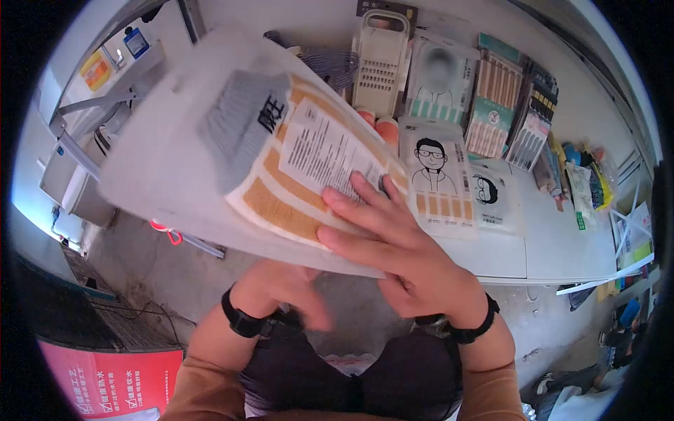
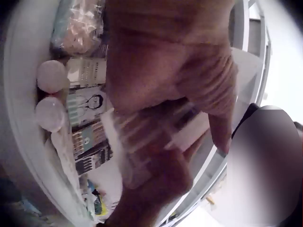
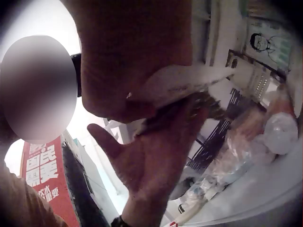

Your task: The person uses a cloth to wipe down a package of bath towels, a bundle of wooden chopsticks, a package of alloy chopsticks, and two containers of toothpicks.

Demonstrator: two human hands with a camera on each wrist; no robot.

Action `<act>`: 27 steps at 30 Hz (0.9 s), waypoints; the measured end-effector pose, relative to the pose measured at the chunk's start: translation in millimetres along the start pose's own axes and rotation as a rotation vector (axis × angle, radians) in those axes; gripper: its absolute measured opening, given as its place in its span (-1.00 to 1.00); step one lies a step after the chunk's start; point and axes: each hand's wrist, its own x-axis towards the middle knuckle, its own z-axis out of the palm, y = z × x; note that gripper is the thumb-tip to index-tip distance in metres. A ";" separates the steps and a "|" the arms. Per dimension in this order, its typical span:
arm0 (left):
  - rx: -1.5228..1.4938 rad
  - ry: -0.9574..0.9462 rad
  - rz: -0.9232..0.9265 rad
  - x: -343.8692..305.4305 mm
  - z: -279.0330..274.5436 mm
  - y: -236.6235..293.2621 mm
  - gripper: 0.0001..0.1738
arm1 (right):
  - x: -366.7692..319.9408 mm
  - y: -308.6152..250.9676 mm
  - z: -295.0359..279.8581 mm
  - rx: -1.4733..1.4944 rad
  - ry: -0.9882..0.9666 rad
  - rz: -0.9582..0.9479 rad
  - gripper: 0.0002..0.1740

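A large frosted plastic packet [image 1: 253, 147] is held up at a tilt. Inside shows an orange-and-white striped knit with a grey ribbed cuff and a white printed label [image 1: 323, 144]. My right hand [image 1: 400, 245] grips its lower right edge, fingers spread over the front and the thumb below the edge. Below the packet's bottom edge, my left hand [image 1: 288, 288] is blurred, its fingertips hidden behind the plastic. The right wrist view shows the left hand [image 3: 154, 156] with its palm turned up and thumb held apart.
Behind, a white table [image 1: 562, 245] bears packets with a cartoon face [image 1: 432, 165], a grater [image 1: 381, 63], packaged chopsticks [image 1: 491, 105] and, farther right, several bagged goods [image 1: 586, 175]. A red printed box [image 1: 119, 379] stands on the floor at lower left.
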 end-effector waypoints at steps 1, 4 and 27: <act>-0.001 0.001 0.001 -2.3 -5.4 -4.0 0.43 | 0.6 -2.8 -2.3 0.073 0.059 -0.011 -0.14; -0.073 0.027 0.002 -4.7 -7.9 -4.8 0.41 | 0.1 -9.1 -3.7 0.137 0.004 -0.068 -0.15; -0.546 0.153 -0.033 -4.4 -20.9 1.2 0.32 | -2.2 -0.9 20.6 -0.076 0.275 0.193 -0.20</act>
